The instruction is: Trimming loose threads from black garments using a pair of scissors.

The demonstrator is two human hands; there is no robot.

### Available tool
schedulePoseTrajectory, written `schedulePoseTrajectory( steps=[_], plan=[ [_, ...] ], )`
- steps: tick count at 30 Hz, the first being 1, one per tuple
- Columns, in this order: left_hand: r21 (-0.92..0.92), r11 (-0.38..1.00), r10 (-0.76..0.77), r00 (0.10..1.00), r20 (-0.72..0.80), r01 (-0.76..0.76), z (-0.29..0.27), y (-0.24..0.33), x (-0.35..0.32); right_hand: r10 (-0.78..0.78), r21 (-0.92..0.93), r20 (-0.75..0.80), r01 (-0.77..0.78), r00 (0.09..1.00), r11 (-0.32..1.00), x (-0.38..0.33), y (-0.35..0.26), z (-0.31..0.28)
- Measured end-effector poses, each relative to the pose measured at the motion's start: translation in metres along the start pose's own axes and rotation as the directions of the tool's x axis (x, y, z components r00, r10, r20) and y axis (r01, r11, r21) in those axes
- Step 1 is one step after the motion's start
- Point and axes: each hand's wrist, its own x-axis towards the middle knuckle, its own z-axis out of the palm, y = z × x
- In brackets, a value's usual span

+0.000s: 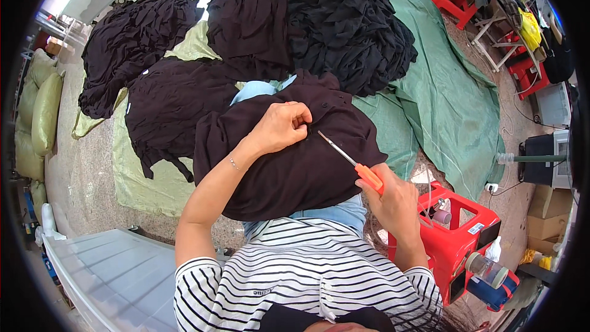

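Dark brown fabric garment [295, 160] draped over lap | head view: left hand [279, 126] pinches a fold taut | right hand [393, 200] grips orange-handled thread snips [353, 163], blades aimed at the pinch | black garment piles [344, 24] beyond, on green tarp [455, 104]

garment wkshop, black clothing piles [344, 24] (floor tarps [455, 98])

Dark garment [295, 166] on lap; orange-handled snips [353, 163] angled.
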Motion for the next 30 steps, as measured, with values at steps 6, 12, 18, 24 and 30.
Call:
schedulePoseTrajectory(
  steps=[6, 12, 18, 24, 30],
  plan=[
    [-0.090, 0.991, -0.099, 0.995, 0.008, 0.100, -0.001, 0.000, -0.002, -0.027, -0.048, 0.005, 0.028, 1.000, 0.998, -0.002, -0.005, 0.002],
    [-0.150, 0.974, -0.170, 0.985, 0.017, 0.171, 0.000, -0.001, -0.002, -0.034, -0.047, -0.012, 0.033, 0.999, 0.998, 0.001, -0.001, 0.008],
    [-0.065, 0.990, -0.118, 0.988, 0.097, 0.124, -0.011, 0.005, 0.021, 0.005, 0.008, -0.107, -0.004, 0.994, 1.000, 0.002, 0.007, 0.007],
    [0.197, 0.976, 0.046, 0.973, 0.225, -0.091, 0.004, -0.004, 0.063, 0.028, -0.099, -0.150, -0.043, 0.988, 0.994, 0.007, 0.016, -0.001],
    [0.269, 0.953, 0.110, 0.987, 0.114, -0.137, 0.023, -0.014, 0.062, 0.039, -0.107, -0.138, -0.054, 0.990, 0.993, 0.012, 0.018, 0.003]
  ],
)
